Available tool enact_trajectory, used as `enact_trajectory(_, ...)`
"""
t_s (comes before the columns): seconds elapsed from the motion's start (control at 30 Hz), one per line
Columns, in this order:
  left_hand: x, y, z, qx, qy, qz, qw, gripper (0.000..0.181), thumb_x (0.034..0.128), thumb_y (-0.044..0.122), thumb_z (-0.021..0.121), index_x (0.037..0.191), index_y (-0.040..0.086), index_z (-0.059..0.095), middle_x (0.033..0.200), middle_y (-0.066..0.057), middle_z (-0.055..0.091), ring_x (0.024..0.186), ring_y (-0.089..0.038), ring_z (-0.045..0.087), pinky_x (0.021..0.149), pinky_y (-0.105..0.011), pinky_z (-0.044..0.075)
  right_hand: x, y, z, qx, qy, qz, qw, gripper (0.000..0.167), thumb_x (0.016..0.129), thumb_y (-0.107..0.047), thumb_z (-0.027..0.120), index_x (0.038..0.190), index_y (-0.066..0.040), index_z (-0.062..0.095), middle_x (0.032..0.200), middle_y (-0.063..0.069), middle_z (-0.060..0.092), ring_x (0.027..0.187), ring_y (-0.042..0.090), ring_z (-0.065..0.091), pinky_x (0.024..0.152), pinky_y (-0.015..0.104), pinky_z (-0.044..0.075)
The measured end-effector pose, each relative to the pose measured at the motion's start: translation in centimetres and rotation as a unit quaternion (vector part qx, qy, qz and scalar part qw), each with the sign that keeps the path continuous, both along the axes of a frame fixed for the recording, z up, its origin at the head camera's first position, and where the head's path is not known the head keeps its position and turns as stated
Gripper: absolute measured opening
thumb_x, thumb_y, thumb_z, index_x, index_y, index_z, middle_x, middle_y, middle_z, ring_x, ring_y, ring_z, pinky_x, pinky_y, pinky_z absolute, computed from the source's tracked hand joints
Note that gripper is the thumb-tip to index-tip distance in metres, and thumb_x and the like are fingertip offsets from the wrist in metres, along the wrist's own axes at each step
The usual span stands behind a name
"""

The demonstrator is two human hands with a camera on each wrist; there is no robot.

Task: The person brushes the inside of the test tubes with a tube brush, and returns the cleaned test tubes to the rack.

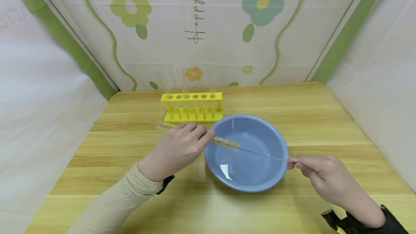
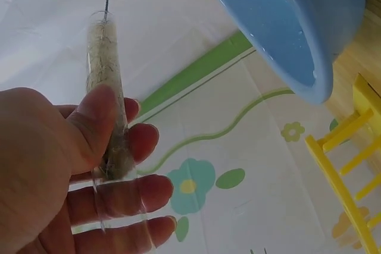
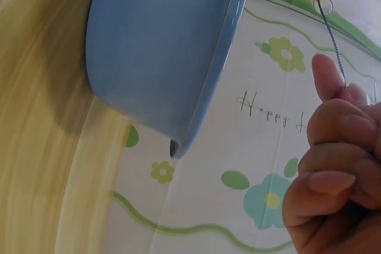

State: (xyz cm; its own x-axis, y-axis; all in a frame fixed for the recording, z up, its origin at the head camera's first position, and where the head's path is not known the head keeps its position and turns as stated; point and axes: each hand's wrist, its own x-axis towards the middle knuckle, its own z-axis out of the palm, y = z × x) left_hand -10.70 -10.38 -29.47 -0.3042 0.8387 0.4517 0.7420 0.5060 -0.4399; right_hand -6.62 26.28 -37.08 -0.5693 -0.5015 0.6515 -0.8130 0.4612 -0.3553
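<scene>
My left hand [image 1: 178, 149] grips a clear glass test tube [image 2: 122, 206] between thumb and fingers, over the left rim of a blue basin [image 1: 247, 180]. Inside the tube sits the pale bristle head of a test tube brush [image 2: 103, 55], near the tube's mouth. The brush's thin twisted wire [image 3: 334, 43] runs out of the mouth and across above the basin. At the basin's right side, my right hand [image 1: 328, 178] pinches the far end of that wire between thumb and forefinger. Some water shows in the basin.
Behind the basin stands a yellow test tube rack [image 1: 191, 97] with several holes and pegs, holding 3 clear tubes. A flower-printed white cloth [image 1: 221, 53] hangs at the back of the wooden table [image 1: 130, 147]. White sheets [image 1: 39, 100] hang at both sides.
</scene>
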Motion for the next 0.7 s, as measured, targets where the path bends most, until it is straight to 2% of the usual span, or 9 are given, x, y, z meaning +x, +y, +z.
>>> enact_trajectory(0.07, 0.3, 0.7, -0.3, -0.005, 0.0, -0.017, 0.9998, 0.017, 0.0924, -0.003, 0.056, 0.105, 0.004, 0.067, 0.084, -0.005, 0.065, 0.069, -0.019, 0.063, 0.062, -0.027, 0.056, 0.1, -0.8, 0.1, 0.003, -0.009, 0.017, 0.9998, 0.028, 0.105, -0.019, 0.048, 0.102, -0.008, 0.073, 0.087, -0.007, 0.072, 0.068, -0.004, 0.054, 0.058, 0.011, 0.045)
enact_trajectory(0.17, 0.6, 1.8, -0.8, -0.005, 0.016, -0.039, 0.9991, 0.017, 0.0942, -0.001, 0.054, 0.102, 0.006, 0.069, 0.084, -0.003, 0.065, 0.068, -0.016, 0.062, 0.063, -0.026, 0.056, 0.3, -2.5, 0.4, 0.006, -0.032, 0.047, 0.9984, 0.019, 0.102, -0.008, 0.053, 0.103, -0.01, 0.072, 0.086, -0.006, 0.07, 0.066, -0.006, 0.051, 0.055, 0.008, 0.042)
enact_trajectory(0.2, 0.7, 2.1, -0.9, -0.003, 0.028, -0.041, 0.9988, 0.018, 0.0952, -0.001, 0.052, 0.1, 0.007, 0.068, 0.082, -0.002, 0.063, 0.066, -0.015, 0.06, 0.062, -0.025, 0.055, 0.3, -3.1, 0.6, 0.014, -0.038, 0.049, 0.998, 0.017, 0.102, -0.012, 0.053, 0.102, -0.012, 0.071, 0.085, -0.008, 0.069, 0.064, -0.007, 0.048, 0.055, 0.008, 0.04)
enact_trajectory(0.27, 0.7, 2.4, -1.1, 0.003, 0.053, -0.038, 0.9978, 0.02, 0.0952, -0.001, 0.049, 0.097, 0.007, 0.068, 0.078, -0.001, 0.059, 0.063, -0.014, 0.056, 0.059, -0.024, 0.052, 0.3, -4.0, 0.9, 0.019, -0.063, 0.05, 0.9965, 0.015, 0.099, -0.005, 0.057, 0.1, -0.015, 0.069, 0.079, -0.012, 0.063, 0.061, -0.008, 0.042, 0.053, 0.007, 0.037)
enact_trajectory(0.33, 0.7, 2.4, -1.1, 0.007, 0.059, -0.034, 0.9977, 0.021, 0.0944, -0.002, 0.048, 0.096, 0.007, 0.068, 0.076, -0.001, 0.057, 0.062, -0.014, 0.054, 0.057, -0.024, 0.05, 0.4, -4.4, 1.2, 0.017, -0.103, 0.05, 0.9933, 0.023, 0.094, 0.003, 0.061, 0.099, -0.018, 0.068, 0.074, -0.016, 0.055, 0.059, -0.008, 0.038, 0.051, 0.008, 0.036)
enact_trajectory(0.43, 0.7, 2.5, -1.1, 0.003, 0.071, -0.03, 0.9971, 0.021, 0.0943, -0.001, 0.048, 0.097, 0.007, 0.067, 0.076, -0.001, 0.056, 0.062, -0.014, 0.054, 0.056, -0.024, 0.049, 0.4, -4.8, 1.6, 0.009, -0.176, 0.048, 0.9832, 0.03, 0.093, 0.009, 0.06, 0.096, -0.021, 0.067, 0.068, -0.019, 0.044, 0.056, -0.007, 0.037, 0.047, 0.013, 0.037)
enact_trajectory(0.53, 0.7, 2.5, -1.2, 0.0, 0.077, -0.026, 0.9967, 0.022, 0.0939, -0.001, 0.048, 0.098, 0.007, 0.068, 0.077, -0.001, 0.057, 0.063, -0.014, 0.055, 0.056, -0.024, 0.049, 0.3, -5.1, 1.7, -0.007, -0.244, 0.057, 0.9681, 0.031, 0.096, 0.009, 0.055, 0.095, -0.02, 0.066, 0.066, -0.018, 0.04, 0.055, -0.004, 0.039, 0.044, 0.018, 0.037)
enact_trajectory(0.7, 0.8, 2.4, -1.2, 0.004, 0.077, -0.021, 0.9968, 0.021, 0.0929, -0.002, 0.05, 0.097, 0.007, 0.068, 0.077, -0.002, 0.058, 0.061, -0.015, 0.054, 0.055, -0.025, 0.048, -0.2, -5.3, 1.8, -0.034, -0.32, 0.102, 0.9412, 0.03, 0.099, 0.008, 0.049, 0.095, -0.015, 0.067, 0.059, -0.009, 0.04, 0.05, -0.001, 0.037, 0.04, 0.019, 0.034)
